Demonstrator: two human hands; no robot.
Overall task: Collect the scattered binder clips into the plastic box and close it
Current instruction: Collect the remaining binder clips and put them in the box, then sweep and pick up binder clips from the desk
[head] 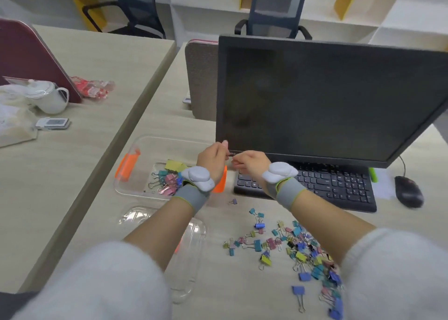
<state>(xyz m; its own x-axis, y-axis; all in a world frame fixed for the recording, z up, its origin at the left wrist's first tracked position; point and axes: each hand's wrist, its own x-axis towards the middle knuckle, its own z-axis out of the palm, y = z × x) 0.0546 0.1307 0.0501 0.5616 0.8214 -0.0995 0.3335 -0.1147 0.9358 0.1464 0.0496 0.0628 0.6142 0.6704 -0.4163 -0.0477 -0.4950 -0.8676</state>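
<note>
Mid-collection: your left hand (pixel 213 158) and right hand (pixel 251 162) pinch what looks like one binder clip (pixel 231 154); next, release into plastic box (pixel 155 149) below-left of grip.

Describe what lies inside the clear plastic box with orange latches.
Inside the clear plastic box lies a small heap of coloured binder clips: pink, teal, yellow, blue. The left hand and its grey wristband cover the box's near right corner, so anything there is hidden.

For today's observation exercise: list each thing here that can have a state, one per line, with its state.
box: open, some clips inside
lid: off, lying on the desk
loose clips: scattered on the desk
monitor: screen dark
left hand: pinching a small dark item
right hand: pinching the same item
</note>
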